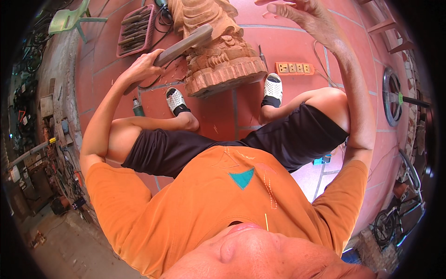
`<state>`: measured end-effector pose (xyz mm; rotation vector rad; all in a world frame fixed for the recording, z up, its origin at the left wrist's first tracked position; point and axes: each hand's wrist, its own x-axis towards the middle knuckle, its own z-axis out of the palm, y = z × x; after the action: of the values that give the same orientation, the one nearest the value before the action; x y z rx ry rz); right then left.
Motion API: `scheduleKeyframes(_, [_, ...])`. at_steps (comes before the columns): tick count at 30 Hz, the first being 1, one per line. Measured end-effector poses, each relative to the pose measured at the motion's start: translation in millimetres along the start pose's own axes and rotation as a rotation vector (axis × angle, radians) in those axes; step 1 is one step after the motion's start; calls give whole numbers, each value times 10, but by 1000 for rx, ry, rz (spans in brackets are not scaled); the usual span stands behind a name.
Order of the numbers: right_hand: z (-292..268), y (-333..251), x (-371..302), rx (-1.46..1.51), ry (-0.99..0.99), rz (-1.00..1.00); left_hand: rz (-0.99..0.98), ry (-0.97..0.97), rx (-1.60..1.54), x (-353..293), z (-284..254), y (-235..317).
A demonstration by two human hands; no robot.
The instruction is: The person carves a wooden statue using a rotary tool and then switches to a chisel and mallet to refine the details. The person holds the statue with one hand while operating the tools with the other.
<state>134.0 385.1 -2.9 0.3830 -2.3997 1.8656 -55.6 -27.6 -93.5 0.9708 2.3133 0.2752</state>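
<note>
A carved wooden statue [225, 74] with folds like a robe and a ridged base lies on the red tile floor between my feet; its upper end runs out of view. My left hand [145, 67] is closed around the handle of a thick wooden mallet [183, 45]. The mallet's head crosses over the statue's left side. To the statue's right, my right hand [309, 19] is raised near the top edge, fingers stretched and apart, with nothing visible in it. A thin dark pointed tool [262, 58] rests on the floor beside the statue's base.
A pink basket [151, 35] of carving tools stands at the far left, near a green plastic chair [65, 19]. An orange power strip [295, 68] lies right of the statue. By my left foot is a green power tool [138, 108]. A black wheel [392, 95] stands at right.
</note>
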Motion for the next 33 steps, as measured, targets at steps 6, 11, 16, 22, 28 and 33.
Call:
scheduleKeyframes(6, [-23, 15, -5, -10, 1, -17, 70, 38, 38, 172, 110, -21])
scheduleKeyframes(11, [-52, 14, -33, -8, 4, 2, 84, -3, 25, 348, 122, 31])
scheduleKeyframes(16, [-8, -151, -70, 2, 52, 98, 59, -15, 28, 333, 80, 19])
scheduleKeyframes(22, [-212, 141, -166, -112, 97, -39, -20, -73, 43, 282, -28, 134])
scheduleKeyframes(28, [-430, -180, -239, -79, 272, -14, 37, -81, 64, 419, 72, 28])
scheduleKeyframes(33, [-534, -247, -278, -60, 414, -28, -144, -177, 5, 260, -18, 315])
